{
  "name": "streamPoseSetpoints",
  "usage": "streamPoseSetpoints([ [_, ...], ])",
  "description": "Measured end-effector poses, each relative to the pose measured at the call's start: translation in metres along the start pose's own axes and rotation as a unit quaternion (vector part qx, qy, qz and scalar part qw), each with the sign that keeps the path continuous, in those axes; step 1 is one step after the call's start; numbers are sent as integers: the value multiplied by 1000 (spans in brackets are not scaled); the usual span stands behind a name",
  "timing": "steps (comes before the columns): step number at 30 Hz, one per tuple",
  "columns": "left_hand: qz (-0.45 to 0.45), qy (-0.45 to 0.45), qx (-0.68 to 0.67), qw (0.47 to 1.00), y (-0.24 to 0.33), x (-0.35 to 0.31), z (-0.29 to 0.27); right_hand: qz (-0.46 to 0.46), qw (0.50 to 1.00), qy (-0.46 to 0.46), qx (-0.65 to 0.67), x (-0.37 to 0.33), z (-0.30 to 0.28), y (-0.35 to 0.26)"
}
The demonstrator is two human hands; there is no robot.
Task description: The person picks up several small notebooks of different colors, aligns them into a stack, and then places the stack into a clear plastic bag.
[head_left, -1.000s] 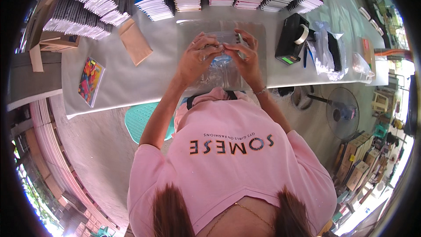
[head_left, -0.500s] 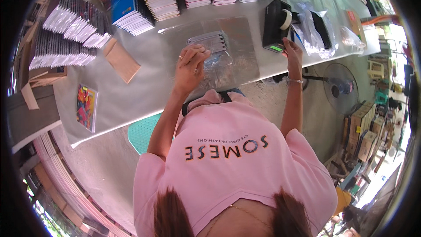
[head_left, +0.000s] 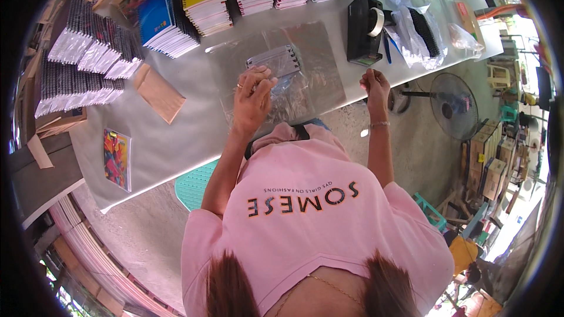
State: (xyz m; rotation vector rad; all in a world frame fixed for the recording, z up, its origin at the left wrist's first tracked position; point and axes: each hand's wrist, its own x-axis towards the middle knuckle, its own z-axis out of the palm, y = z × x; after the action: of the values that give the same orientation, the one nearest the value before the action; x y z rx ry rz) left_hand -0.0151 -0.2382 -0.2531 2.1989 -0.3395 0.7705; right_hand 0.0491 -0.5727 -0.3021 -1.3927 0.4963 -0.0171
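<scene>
My left hand (head_left: 252,97) is over the table's near middle, its bent fingers closed at the left edge of a clear plastic bag (head_left: 286,86). A small spiral-bound notebook (head_left: 271,58) lies in or under that plastic, its black coils at the right; part of it is behind my fingers. My right hand (head_left: 376,85) is at the table's front edge, thumb and fingertips pinched together. Anything between those fingertips is too small or clear to make out. Just beyond it stands a black tape dispenser (head_left: 359,32) with a pale tape roll (head_left: 376,22).
Stacks of spiral notebooks, including blue (head_left: 167,23) and yellow (head_left: 205,0) ones, line the far side. Dark-coiled stacks (head_left: 88,53) fill the left. A brown cardboard piece (head_left: 158,94) and a colourful notebook (head_left: 117,159) lie nearer. Black coils (head_left: 426,32) sit in plastic at right; a fan (head_left: 451,107) stands beyond.
My right hand has drawn away from the tape dispenser, toward me and slightly left, with its fingers now pinched. My left hand stays by the notebook. The whole view has shifted a little.
</scene>
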Motion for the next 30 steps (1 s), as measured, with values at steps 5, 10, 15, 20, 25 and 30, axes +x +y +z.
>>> streamPoseSetpoints([
  [5,14,9,-1,1000,-4,-3,3,25,994,-34,-96,-29,22,-4],
  [10,19,13,3,1000,-1,-3,1,48,973,-220,-54,-108,123,-48],
  [15,24,12,0,1000,-3,-3,0,53,964,-249,-70,-132,163,-52],
  [20,28,20,3,999,-2,0,-1,44,970,-224,-79,-131,174,-47],
  [25,-27,-46,24,998,5,3,-2,23,971,-204,-119,-131,176,-41],
  [30,-74,-193,148,967,20,22,-19,-17,976,-187,-111,-128,174,-25],
])
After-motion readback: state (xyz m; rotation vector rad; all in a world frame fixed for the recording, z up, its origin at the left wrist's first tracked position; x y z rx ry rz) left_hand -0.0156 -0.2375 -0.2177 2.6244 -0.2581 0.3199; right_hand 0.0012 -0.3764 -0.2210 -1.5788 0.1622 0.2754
